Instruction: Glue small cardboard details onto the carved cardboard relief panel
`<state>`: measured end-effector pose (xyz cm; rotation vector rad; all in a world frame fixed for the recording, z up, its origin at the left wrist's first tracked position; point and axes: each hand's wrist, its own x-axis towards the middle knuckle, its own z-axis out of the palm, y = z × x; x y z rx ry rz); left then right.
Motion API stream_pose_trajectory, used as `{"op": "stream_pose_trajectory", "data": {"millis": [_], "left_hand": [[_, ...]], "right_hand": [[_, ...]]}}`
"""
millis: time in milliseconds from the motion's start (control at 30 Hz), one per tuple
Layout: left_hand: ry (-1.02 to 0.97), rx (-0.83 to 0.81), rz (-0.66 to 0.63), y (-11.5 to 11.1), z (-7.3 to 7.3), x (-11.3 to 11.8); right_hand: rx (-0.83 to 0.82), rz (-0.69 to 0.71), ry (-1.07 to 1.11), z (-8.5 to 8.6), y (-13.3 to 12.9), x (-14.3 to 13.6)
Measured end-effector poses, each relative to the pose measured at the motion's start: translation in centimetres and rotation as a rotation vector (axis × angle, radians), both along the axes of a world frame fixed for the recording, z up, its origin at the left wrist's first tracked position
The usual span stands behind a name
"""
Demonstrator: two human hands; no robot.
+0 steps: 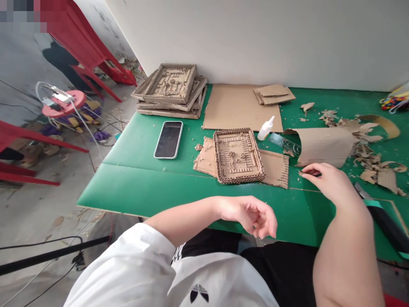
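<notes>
My right hand (pixel 326 181) has thumb and fingertips pinched on a tiny cardboard scrap (pixel 300 173) at the green tabletop, just in front of a curved cardboard sheet (pixel 326 145). Loosely curled and holding nothing, my left hand (pixel 252 215) hovers over the table's front edge. Beyond it lies a framed cardboard relief (pixel 239 155) with ridged borders and small raised shapes. Under the relief, fringed cardboard pieces (pixel 276 166) stick out to both sides. A white glue bottle (pixel 266 128) stands behind it, beside a clear green ruler (pixel 284 144).
Several similar framed reliefs (pixel 171 85) are stacked at the back left. A phone (pixel 168 140) lies on the left. Torn cardboard scraps (pixel 377 166), a cutter knife (pixel 362 191) and a black roll (pixel 390 226) are on the right. A flat cardboard sheet (pixel 230 106) lies at the back.
</notes>
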<state>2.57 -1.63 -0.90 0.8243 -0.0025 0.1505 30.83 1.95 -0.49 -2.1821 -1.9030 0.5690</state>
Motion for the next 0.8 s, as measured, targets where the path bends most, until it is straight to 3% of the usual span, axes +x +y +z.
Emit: {"op": "stream_pose_trajectory", "data": {"millis": [233,467,800], "left_hand": [[0.067,-0.078,0.086,-0.4,0.1,0.0],[0.07,-0.152,0.162,-0.5,-0.6,0.0],[0.091,-0.17,0.256,-0.6,-0.9,0.3]], "right_hand": [[0.093,0.063,0.036,-0.3,-0.5,0.0],[-0.071,0.074,0.015,1.4,-1.3,-0.8],[-0.115,0.092,0.048,3.0,-3.1,-0.9]]}}
